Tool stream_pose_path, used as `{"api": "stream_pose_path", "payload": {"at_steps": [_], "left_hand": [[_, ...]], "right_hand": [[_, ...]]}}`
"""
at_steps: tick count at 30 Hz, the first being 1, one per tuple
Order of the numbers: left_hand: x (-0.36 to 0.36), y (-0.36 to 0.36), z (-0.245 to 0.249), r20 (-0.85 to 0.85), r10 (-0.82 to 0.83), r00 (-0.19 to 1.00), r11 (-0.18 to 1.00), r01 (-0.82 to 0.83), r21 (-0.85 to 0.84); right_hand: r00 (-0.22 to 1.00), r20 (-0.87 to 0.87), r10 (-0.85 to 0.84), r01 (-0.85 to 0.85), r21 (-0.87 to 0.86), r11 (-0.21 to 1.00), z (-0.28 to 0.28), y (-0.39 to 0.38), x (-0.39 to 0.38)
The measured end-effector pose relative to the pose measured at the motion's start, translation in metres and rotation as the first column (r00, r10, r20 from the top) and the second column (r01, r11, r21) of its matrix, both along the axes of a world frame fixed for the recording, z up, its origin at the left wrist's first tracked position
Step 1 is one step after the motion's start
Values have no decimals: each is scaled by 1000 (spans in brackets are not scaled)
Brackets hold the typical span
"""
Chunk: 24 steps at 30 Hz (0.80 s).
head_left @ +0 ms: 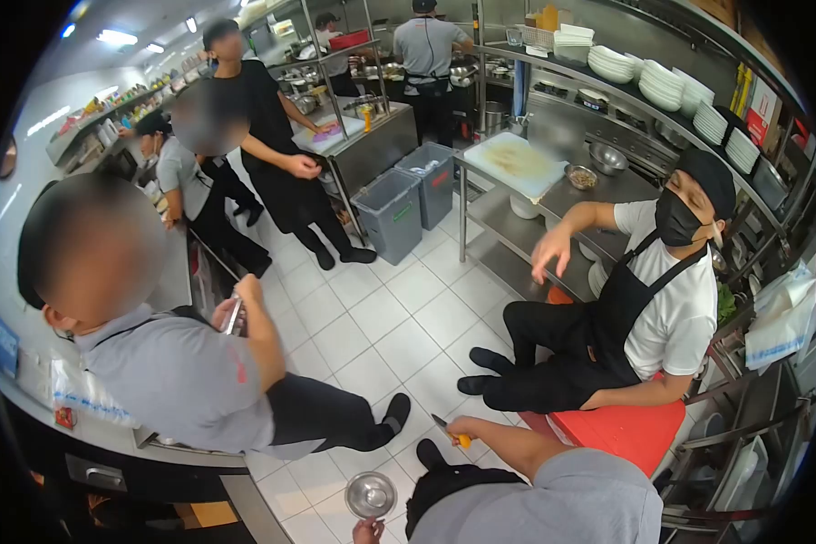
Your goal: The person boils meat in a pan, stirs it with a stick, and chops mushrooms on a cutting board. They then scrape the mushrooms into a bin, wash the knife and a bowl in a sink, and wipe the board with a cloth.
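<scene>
At the bottom centre, my right hand (pixel 465 428) is closed around a small knife (pixel 463 441) with a yellow-orange handle, its blade pointing up and left. My left hand (pixel 367 531) shows only in part at the lower edge, its fingers closed on the near rim of a round metal bowl (pixel 370 495). The bowl appears empty and is held over the tiled floor, left of the knife. My grey sleeve and black apron fill the lower middle, with a dark shoe beside them.
A person in grey (pixel 172 372) stands at left holding a metallic item. At right, a masked person (pixel 648 299) sits by a red seat (pixel 621 426). Behind are a steel table with a cutting board (pixel 514 165), grey bins (pixel 390 218), plate shelves and several other people.
</scene>
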<state>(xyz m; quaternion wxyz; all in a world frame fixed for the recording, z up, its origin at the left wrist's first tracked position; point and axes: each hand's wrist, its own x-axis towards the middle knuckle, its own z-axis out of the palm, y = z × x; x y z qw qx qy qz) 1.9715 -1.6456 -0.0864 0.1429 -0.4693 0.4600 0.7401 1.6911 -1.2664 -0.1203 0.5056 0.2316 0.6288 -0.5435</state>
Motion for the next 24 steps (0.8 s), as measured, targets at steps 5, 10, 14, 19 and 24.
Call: {"api": "stream_pose_path", "payload": {"at_steps": [5,10,14,19,24], "left_hand": [[-85,-20,-1,-61,-52,997,998,50,-30],[-186,-30,4,-85,-166,983,983,157,-94],[-265,-25,-7,-62,-251,966,963,243,-115],[-378,8,1,-85,-248,965,960,233,-155],[-510,53,26,-65,-158,985,983,151,-104]], "right_hand": [[979,-45,-197,199,70,977,30,-23,-57],[917,-109,-384,386,-2,922,46,-20,-137],[854,-172,-491,464,-176,868,95,5,-217],[746,-321,-583,536,-230,812,162,29,-349],[625,-329,-708,525,-493,693,199,38,-531]]}}
